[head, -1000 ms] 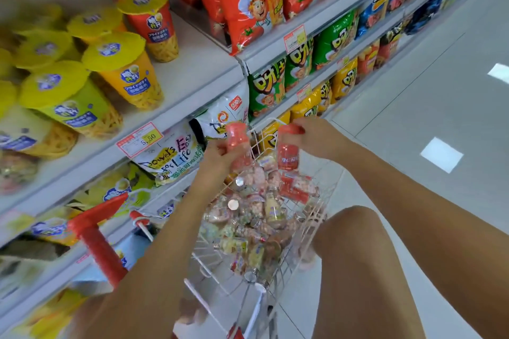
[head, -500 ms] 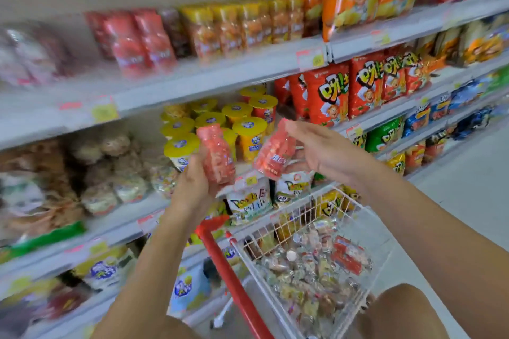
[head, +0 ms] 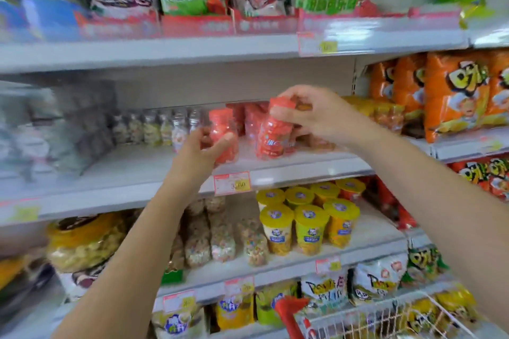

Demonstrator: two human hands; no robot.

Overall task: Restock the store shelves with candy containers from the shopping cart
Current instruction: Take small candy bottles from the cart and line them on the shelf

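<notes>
**Both hands at the middle shelf, seen from over the person's shoulder.**

The left hand (head: 202, 148) reaches up from below. Its thumb and fingers are curled round the lower half of the left jar (head: 223, 132), a clear container packed with red candy under a red lid. This jar stands about upright over the front of the shelf (head: 137, 170), just above the price tag (head: 232, 183) on the shelf edge. Whether its base rests on the shelf cannot be told (blur softens that edge).

The right hand (head: 316, 115) comes in from the right. It grips the right jar (head: 272, 132) at its red lid and shoulder, fingers wrapped over the top. This jar is tilted, with the lid leaning right and the base low against the shelf.

The two jars are just beside each other and do not touch. The hands are apart, each clamped on its own jar.

- **Same shelf:** more red jars (head: 249, 115) line the back. A row of clear jars (head: 162, 126) of pale candy stands to the left, and orange bags (head: 454, 93) to the right.
- **One shelf down:** yellow-lidded cups (head: 308, 220).
- **Lower right corner:** the cart (head: 371, 319), a white wire basket with a red handle (head: 289, 311).
</notes>
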